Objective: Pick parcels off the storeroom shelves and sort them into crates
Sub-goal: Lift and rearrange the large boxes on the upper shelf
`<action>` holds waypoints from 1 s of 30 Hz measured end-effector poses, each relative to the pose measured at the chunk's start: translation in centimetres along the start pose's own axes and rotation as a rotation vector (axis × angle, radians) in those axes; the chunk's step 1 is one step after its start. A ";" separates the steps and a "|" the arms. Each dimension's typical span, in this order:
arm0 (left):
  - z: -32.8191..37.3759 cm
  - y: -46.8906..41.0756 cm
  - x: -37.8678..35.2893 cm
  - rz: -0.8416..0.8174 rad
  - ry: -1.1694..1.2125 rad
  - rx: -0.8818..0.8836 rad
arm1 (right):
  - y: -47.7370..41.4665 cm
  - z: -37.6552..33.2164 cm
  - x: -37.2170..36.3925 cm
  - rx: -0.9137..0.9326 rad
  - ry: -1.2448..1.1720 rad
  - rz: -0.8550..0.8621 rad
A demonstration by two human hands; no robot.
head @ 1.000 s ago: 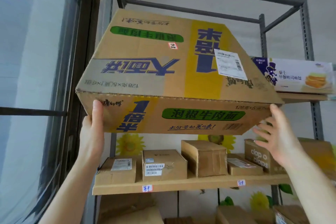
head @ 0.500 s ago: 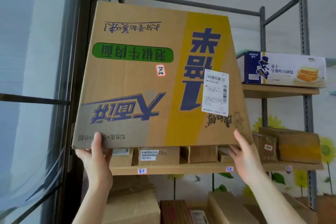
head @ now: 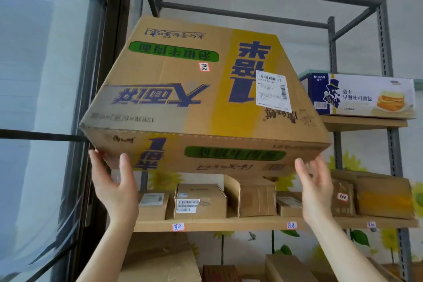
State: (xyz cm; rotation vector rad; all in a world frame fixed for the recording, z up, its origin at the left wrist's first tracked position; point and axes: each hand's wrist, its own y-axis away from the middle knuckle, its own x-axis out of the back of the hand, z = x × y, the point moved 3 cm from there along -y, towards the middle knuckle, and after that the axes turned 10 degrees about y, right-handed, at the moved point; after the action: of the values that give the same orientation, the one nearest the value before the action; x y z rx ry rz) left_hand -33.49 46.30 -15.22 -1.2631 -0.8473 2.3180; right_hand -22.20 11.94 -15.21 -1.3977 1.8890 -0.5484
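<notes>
The box [head: 183,89], steeply tipped a moment ago, now lies flatter above the shelf [head: 229,223], carried on the straight fingers of the left hand [head: 114,186] and right hand [head: 317,188], so lowering it toward a crate probably comes next.

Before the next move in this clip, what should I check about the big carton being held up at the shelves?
1. Left hand supports the brown cardboard carton with yellow band at its near left corner: ok.
2. Right hand, fingers straight, under near right corner: ok.
3. Carton level: not ok, tilted.
4. Far edge clear of grey metal shelf frame: cannot tell, hidden.
5. White shipping label facing camera: ok.
</notes>
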 end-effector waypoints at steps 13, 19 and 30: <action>1.6 -15.7 -8.6 -0.128 -0.214 -0.211 | -15.9 -8.3 -8.3 0.331 0.172 0.148; -2.2 -19.5 -10.5 -0.211 -0.331 -0.278 | -19.5 -6.0 -13.8 0.378 0.522 0.128; -6.3 -18.5 -13.0 -0.227 -0.075 -0.335 | -21.2 -2.2 -12.7 0.452 0.610 0.246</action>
State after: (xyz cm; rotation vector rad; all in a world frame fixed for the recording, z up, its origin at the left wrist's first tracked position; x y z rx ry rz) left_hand -20.71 54.84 2.43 -1.1385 -1.3741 2.1136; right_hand -8.28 16.85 4.69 -0.7320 2.1662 -1.2881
